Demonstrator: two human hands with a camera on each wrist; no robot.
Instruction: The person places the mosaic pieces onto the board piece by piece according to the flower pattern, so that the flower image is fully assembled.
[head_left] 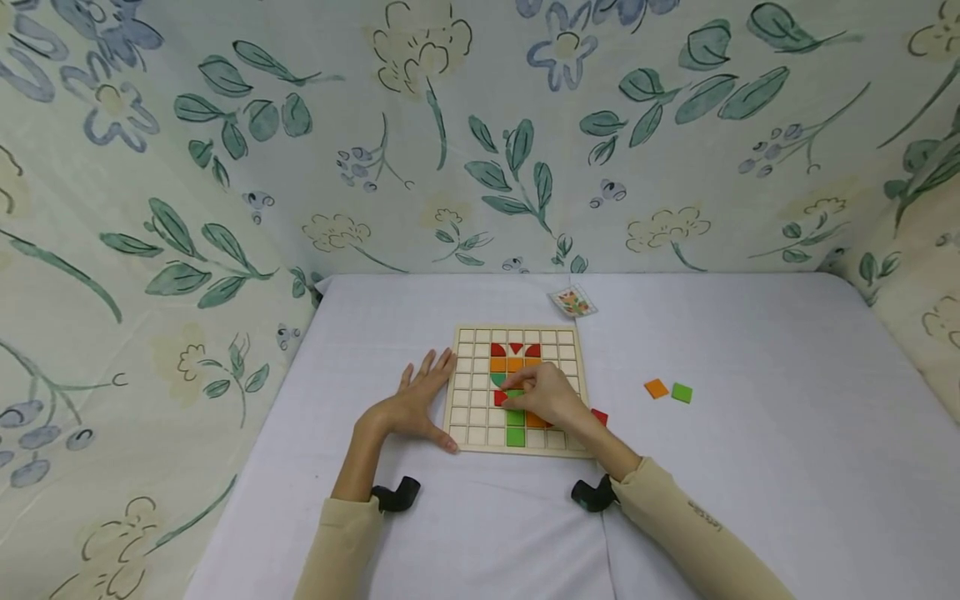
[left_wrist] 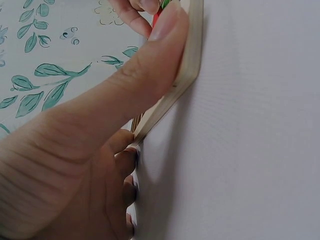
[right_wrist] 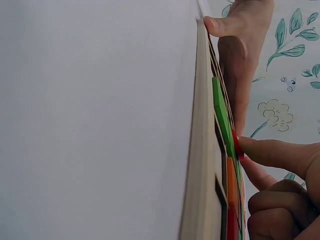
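A wooden grid board lies on the white-covered table, with red, orange and green tiles in several of its squares. The left hand has its fingers spread along the board's left edge, and its thumb touches the near left corner. Over the board's middle, the right hand pinches a small red tile between thumb and fingertips, beside a column of green tiles. In the right wrist view the red tile sits at the fingertips. The right hand covers some squares.
An orange tile and a green tile lie loose right of the board. A red tile lies by its right edge, partly behind the right wrist. A pattern card lies behind the board, before the floral cloth backdrop.
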